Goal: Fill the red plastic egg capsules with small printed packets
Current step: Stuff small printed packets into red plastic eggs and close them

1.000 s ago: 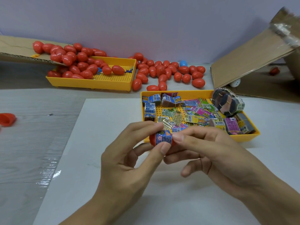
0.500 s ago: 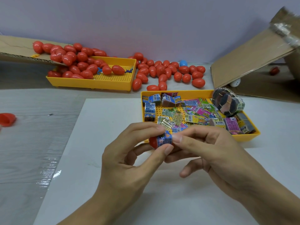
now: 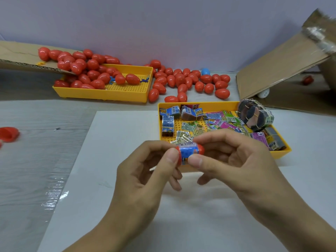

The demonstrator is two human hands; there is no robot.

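Observation:
Between my two hands sits a blue printed packet (image 3: 187, 153), rolled up, with a red capsule half at each end. My left hand (image 3: 145, 175) pinches the left red half (image 3: 178, 155) with thumb and forefinger. My right hand (image 3: 236, 160) pinches the right red half (image 3: 200, 149), its thumb under the packet. Both hands hover above the white sheet (image 3: 109, 179), just in front of the yellow tray of packets (image 3: 283, 153).
A second yellow tray (image 3: 127, 93) at the back left holds several red eggs, and more red eggs (image 3: 189, 82) lie loose behind, with one blue egg (image 3: 205, 71). A red capsule half (image 3: 8, 134) lies at far left. Cardboard flaps (image 3: 283, 66) lean at right.
A red half now shows at the right end of the packet, held by my right hand. The packet has turned to lie level between the two halves.

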